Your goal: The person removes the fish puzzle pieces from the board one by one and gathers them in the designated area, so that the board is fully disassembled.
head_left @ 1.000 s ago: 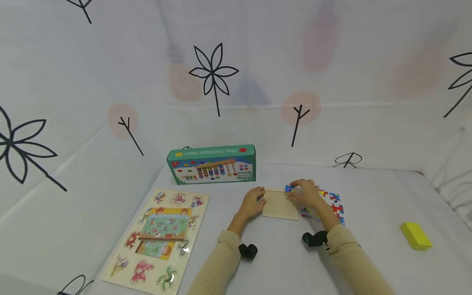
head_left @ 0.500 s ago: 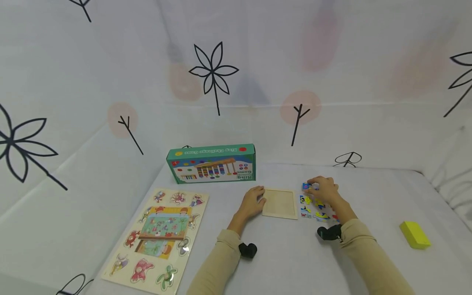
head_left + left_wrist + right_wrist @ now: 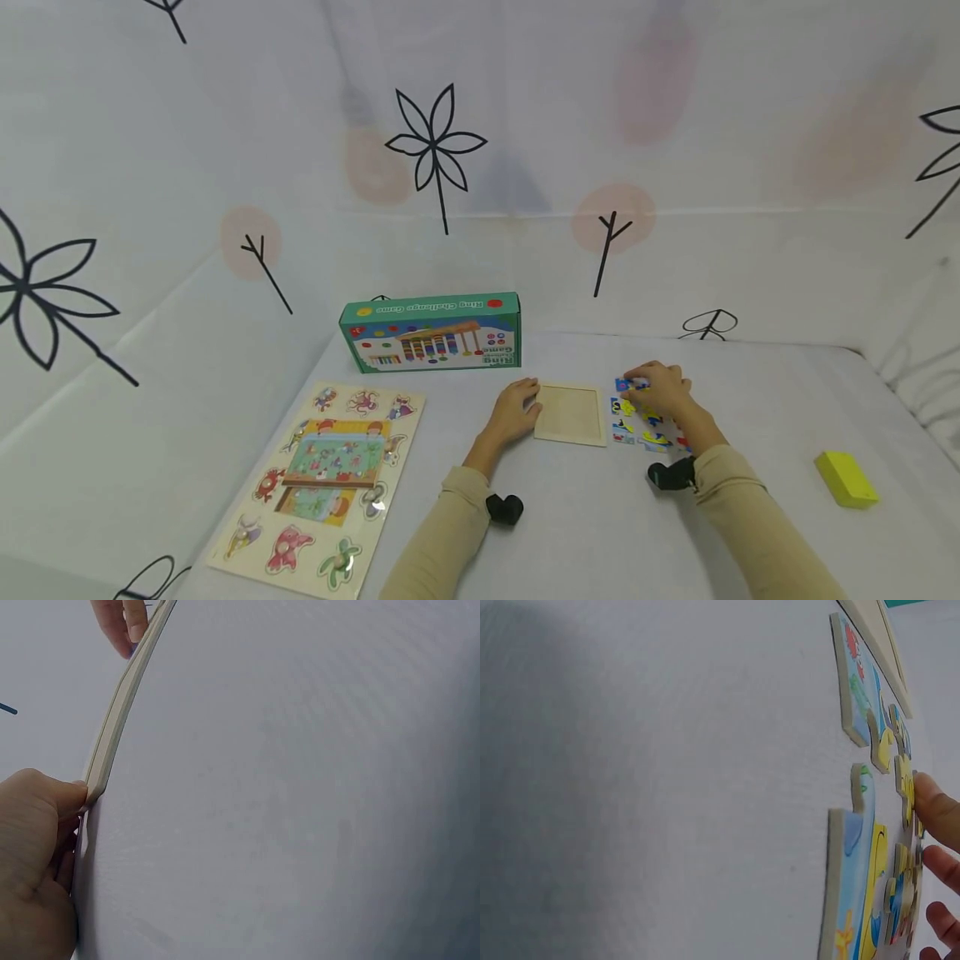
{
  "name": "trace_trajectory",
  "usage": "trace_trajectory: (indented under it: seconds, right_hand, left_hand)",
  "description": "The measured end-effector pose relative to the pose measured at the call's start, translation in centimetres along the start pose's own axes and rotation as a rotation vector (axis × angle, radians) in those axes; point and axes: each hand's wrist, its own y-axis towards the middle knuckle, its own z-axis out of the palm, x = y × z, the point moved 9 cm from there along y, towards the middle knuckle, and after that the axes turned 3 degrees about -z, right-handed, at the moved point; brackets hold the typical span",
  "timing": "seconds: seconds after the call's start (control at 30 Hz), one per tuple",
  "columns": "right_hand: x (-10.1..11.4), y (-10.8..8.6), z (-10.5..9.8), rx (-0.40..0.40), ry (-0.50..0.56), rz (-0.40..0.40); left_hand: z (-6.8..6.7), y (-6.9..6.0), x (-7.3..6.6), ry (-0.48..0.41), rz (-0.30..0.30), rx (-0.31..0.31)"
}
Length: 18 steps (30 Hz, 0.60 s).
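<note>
A square wooden puzzle tray (image 3: pixel 570 414) with a raised rim lies bare on the white table. My left hand (image 3: pixel 514 411) holds its left edge; the left wrist view shows the thumb (image 3: pixel 66 796) on a corner of the tray. Colourful jigsaw pieces (image 3: pixel 622 425) lie flat to the right of the tray. At the far side of these pieces, my right hand (image 3: pixel 663 389) pinches a blue puzzle piece (image 3: pixel 622 384) between thumb and fingers, low at the table. Part of that piece and several others are hidden under the hand. Loose pieces (image 3: pixel 855 862) show in the right wrist view.
A green ring game box (image 3: pixel 431 335) stands at the back left. In front of it lies a wooden peg puzzle board (image 3: pixel 300 550) with sea animals. A yellow block (image 3: pixel 846 479) sits at the far right. White cloth with drawn flowers hangs behind the table.
My right hand has moved right from the tray, carrying the blue puzzle piece to the far side of the other pieces, and lowered slightly. The left hand stays at the tray's edge.
</note>
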Motion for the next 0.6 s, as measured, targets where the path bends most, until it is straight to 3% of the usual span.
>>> trace_trajectory:
  seconds: [0.6]
  right_hand:
    - [0.13,0.28,0.25,0.01,-0.01,0.01]
  left_hand:
    - [-0.05,-0.1,-0.07,-0.008,0.002,-0.002]
